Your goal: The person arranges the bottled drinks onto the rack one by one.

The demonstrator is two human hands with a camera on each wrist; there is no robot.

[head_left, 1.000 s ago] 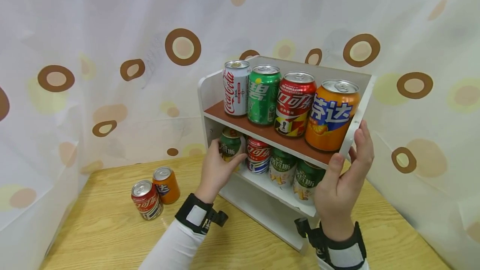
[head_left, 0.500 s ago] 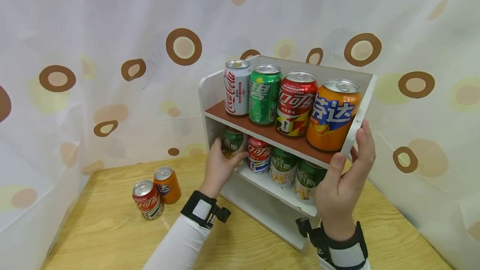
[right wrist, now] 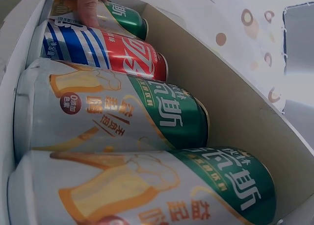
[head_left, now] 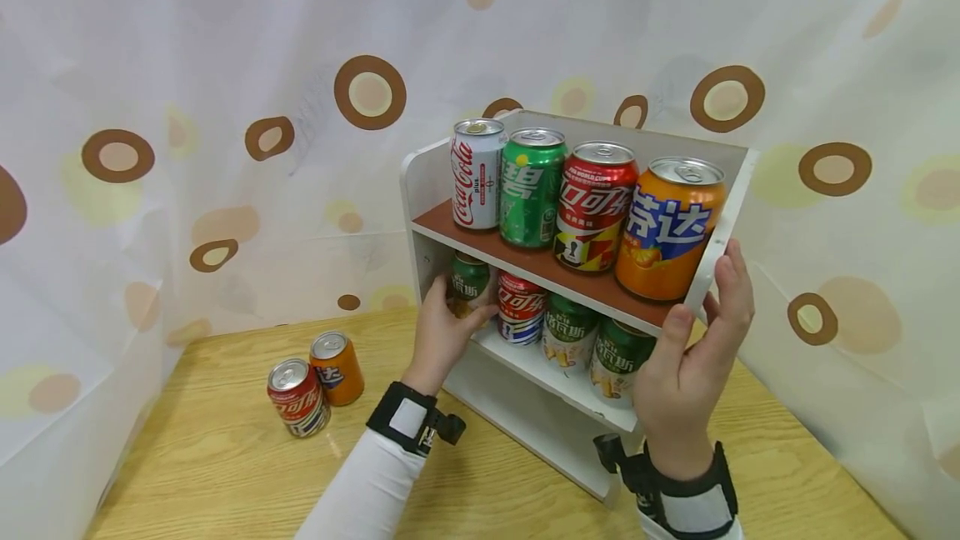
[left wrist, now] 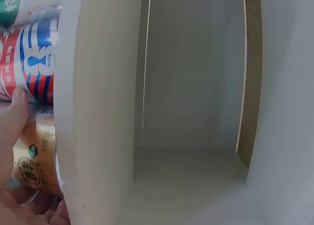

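On the white shelf unit's (head_left: 525, 423) middle level, my left hand (head_left: 442, 336) grips a green-topped drink can (head_left: 469, 277) at the left end, thumb on its right side. The left wrist view shows this can's gold lower part (left wrist: 37, 154) between thumb and fingers. Beside it stands a red Coca-Cola can (head_left: 521, 311), then two green-and-white drink cans (head_left: 568, 336), (head_left: 618, 361). My right hand (head_left: 690, 365) rests against the unit's right side panel, its fingers fairly straight along the outer face and the thumb near the front edge.
On the brown top level stand a white Coca-Cola can (head_left: 477, 177), a green can (head_left: 532, 190), a red Coca-Cola can (head_left: 596, 207) and an orange Fanta can (head_left: 667, 232). A red can (head_left: 298, 398) and an orange can (head_left: 337, 369) stand on the wooden table (head_left: 210, 473). A patterned curtain (head_left: 262, 48) hangs behind.
My left hand has moved the green-topped drink can slightly deeper into the middle level. The right hand keeps its place on the side panel.
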